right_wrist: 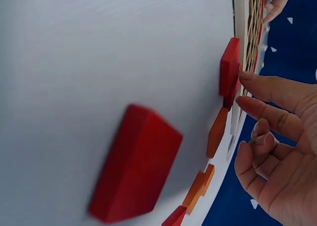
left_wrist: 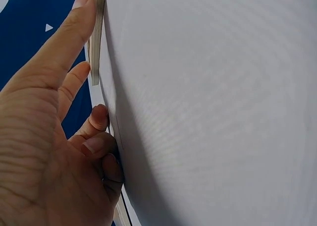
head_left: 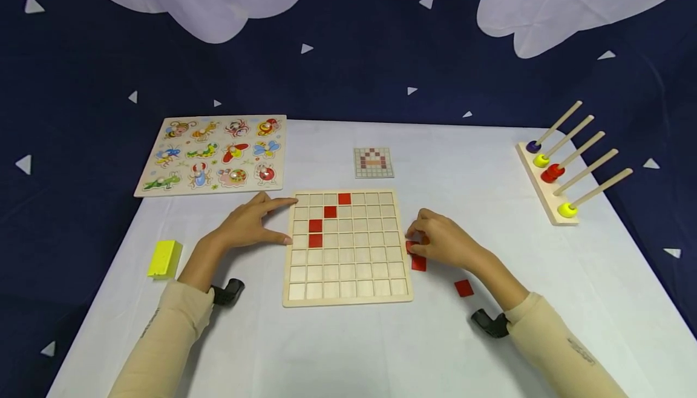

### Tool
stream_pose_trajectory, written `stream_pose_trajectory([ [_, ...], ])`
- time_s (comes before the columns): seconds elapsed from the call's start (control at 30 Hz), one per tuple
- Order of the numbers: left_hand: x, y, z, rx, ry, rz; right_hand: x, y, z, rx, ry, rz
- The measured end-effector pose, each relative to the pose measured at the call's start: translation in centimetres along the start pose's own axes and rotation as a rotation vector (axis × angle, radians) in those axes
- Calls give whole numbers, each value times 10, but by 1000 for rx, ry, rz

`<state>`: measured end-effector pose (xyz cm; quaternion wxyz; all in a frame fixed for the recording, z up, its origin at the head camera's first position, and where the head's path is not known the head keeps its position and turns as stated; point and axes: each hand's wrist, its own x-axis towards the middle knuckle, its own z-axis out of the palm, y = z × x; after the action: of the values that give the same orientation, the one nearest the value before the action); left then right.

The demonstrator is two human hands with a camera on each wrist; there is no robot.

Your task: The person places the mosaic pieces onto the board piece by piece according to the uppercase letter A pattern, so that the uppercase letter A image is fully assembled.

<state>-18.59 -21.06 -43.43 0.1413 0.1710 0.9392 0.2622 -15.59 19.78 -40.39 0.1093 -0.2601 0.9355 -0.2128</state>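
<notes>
A square wooden grid board [head_left: 348,302] lies flat, with several red tiles [head_left: 330,212] set in its upper left cells. At the board's left edge, my left hand [head_left: 251,221] rests its straight thumb and index finger; the left wrist view shows the other fingers bent near the tabletop. Beside the right edge, my right hand [head_left: 443,239] has thumb and index fingertips at a red tile [head_left: 411,247]. In the right wrist view, the fingertips [right_wrist: 247,77] pinch at a darker red tile [right_wrist: 233,93], partly hidden behind another tile.
More red tiles [head_left: 464,288] lie near my right hand, and orange tiles [right_wrist: 216,132] lie under it. Behind the board is a pattern card [head_left: 373,171]. An insect puzzle [head_left: 218,155] and yellow block [head_left: 165,259] stand left, a peg stand [head_left: 547,186] right.
</notes>
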Motion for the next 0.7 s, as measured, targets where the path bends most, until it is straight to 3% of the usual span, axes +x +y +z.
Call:
stream_pose_trajectory([
  [0.23,0,1,0,-2,1,-2,-7,6,1,5,-4,23],
  [0.7,-1,2,-1,-15,12,5,-8,10,3,-48,-8,-81],
])
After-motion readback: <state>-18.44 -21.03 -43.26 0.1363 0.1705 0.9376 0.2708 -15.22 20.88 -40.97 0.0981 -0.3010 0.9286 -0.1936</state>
